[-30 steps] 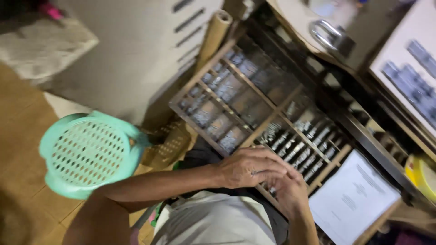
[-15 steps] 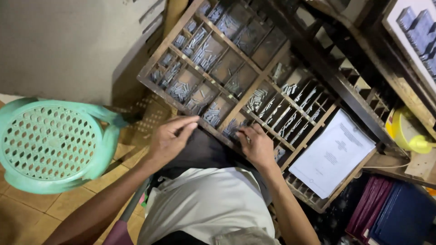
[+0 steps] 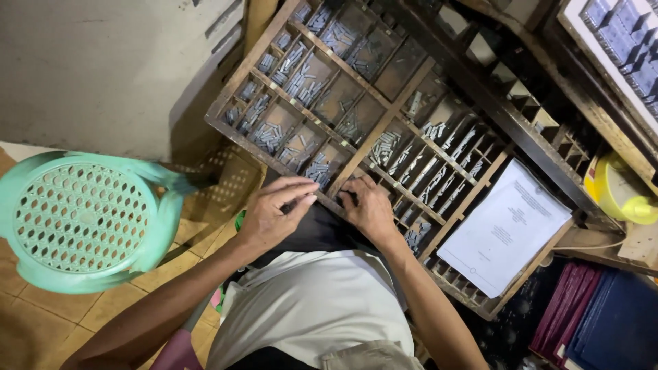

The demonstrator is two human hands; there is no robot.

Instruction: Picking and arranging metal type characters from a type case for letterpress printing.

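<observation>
A wooden type case (image 3: 236, 130), split into many small compartments holding several small grey metal type pieces (image 3: 301, 72), lies tilted in front of me. My left hand (image 3: 274, 211) rests at the case's near edge, fingers together and pointing right; whether it pinches a piece cannot be told. My right hand (image 3: 367, 205) lies palm down on the near edge, fingertips over a compartment close to the left hand. What is under its fingers is hidden. My white shirt fills the bottom middle.
A green perforated plastic stool (image 3: 82, 219) stands at the left on a tiled floor. A white printed sheet (image 3: 504, 229) lies on the case's right part. A yellow container (image 3: 620, 192) and dark folders (image 3: 603, 322) are at the right.
The view has shifted down and left, so the stool and case moved across the frame. My hands came closer together at the case's near edge.
</observation>
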